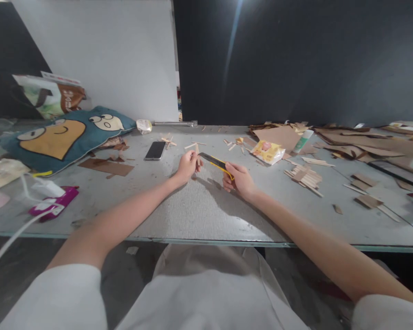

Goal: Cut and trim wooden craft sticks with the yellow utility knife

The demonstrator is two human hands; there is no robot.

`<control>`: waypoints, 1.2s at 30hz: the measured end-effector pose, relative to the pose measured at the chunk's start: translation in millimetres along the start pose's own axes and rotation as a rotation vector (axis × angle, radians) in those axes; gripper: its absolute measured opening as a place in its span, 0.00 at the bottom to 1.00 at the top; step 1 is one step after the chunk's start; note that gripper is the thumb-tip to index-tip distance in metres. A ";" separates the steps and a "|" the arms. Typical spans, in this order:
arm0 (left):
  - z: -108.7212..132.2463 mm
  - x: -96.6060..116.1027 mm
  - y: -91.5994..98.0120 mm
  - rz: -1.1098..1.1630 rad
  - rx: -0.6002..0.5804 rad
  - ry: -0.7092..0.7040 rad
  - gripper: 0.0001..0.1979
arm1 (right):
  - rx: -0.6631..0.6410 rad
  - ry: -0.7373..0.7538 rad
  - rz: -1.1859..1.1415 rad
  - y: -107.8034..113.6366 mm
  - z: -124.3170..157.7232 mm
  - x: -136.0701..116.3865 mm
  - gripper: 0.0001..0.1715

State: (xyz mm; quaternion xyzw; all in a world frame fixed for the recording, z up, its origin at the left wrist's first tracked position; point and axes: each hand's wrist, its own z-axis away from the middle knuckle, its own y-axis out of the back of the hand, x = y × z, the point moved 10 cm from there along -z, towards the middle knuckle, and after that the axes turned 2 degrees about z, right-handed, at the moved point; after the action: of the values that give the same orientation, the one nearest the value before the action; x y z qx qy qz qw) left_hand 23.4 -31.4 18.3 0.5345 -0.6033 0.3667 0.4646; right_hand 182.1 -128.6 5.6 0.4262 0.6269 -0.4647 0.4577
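Note:
My left hand (186,166) is closed around a thin wooden stick (197,149), held upright just above the grey table (199,206). My right hand (238,178) grips a yellow and black utility knife (214,161), whose blade end points left toward the stick. The knife tip sits right beside the stick; whether it touches is unclear. Both hands hover near the table's middle.
A black phone (155,150) lies left of my hands. A teal cushion (64,137), purple packet (53,205) and white cable (17,231) occupy the left. A snack packet (267,151), glue tube (303,140), stacked sticks (306,176) and cardboard sheets (361,142) crowd the right.

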 end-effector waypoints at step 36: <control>6.8 1.5 -6.7 0.010 -0.031 0.056 0.12 | 0.084 0.231 0.656 -1.6 11.7 -24.4 0.34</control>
State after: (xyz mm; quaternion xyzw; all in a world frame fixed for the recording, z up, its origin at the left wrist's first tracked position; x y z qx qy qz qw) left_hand 28.8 -39.4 17.4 0.5139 -0.5982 0.3745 0.4877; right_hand 188.0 -143.0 27.9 0.6733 0.4846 -0.2669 0.4905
